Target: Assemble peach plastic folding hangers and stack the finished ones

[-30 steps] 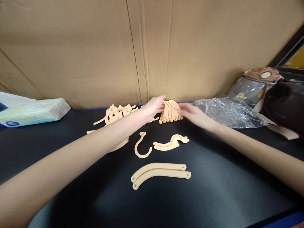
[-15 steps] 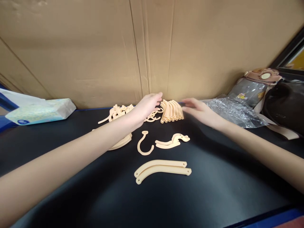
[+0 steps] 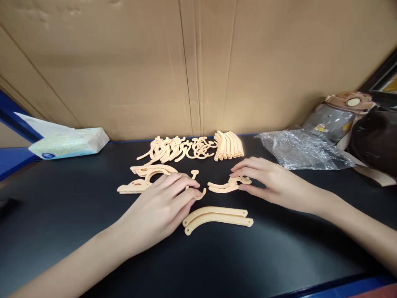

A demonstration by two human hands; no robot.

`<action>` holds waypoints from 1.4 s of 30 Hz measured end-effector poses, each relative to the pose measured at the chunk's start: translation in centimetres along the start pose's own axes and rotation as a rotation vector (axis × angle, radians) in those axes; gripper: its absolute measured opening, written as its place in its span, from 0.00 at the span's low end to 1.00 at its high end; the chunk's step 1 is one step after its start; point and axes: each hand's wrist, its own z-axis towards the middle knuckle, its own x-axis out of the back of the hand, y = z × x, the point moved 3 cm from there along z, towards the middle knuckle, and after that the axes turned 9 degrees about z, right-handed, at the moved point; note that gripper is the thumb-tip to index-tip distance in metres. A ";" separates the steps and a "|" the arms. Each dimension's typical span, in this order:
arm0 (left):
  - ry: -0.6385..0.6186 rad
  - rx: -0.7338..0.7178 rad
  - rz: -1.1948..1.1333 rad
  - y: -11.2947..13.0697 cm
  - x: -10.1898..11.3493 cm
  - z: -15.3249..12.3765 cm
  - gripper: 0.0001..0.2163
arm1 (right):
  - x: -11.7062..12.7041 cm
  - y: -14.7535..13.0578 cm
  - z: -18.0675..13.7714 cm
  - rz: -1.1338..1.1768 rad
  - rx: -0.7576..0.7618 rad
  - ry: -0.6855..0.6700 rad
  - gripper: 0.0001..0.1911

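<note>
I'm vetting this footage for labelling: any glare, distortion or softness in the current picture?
Head view: crinkled plastic glints and the black tabletop has a soft sheen; same view, forearms look stretched toward the lower corners; same view, the front curved pieces look sharp.

Hook (image 3: 194,172) behind two strips (image 3: 217,219), tissues (image 3: 74,144) left

We're in what looks like a workshop, folks: black counter (image 3: 294,252), cardboard sheet (image 3: 124,70) standing behind it, matching plastic hanger parts (image 3: 229,145) grouped by shape, tissue pack (image 3: 74,142) and water bottle (image 3: 328,118) at the sides!
</note>
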 end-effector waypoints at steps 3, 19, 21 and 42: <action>-0.030 -0.034 0.139 -0.9 -0.8 -0.2 0.09 | 0.1 -0.1 0.0 0.004 0.011 0.010 0.13; 0.069 -0.096 0.202 -1.2 -1.6 -0.2 0.07 | 0.7 -1.7 0.5 -0.173 0.127 0.082 0.12; 0.081 -0.106 0.209 -1.1 -1.3 -0.3 0.06 | 0.6 -1.9 0.4 -0.184 0.134 0.084 0.12; 0.286 -0.245 -0.171 4.5 3.0 0.2 0.11 | -2.3 -4.9 -0.4 -0.020 0.330 0.030 0.24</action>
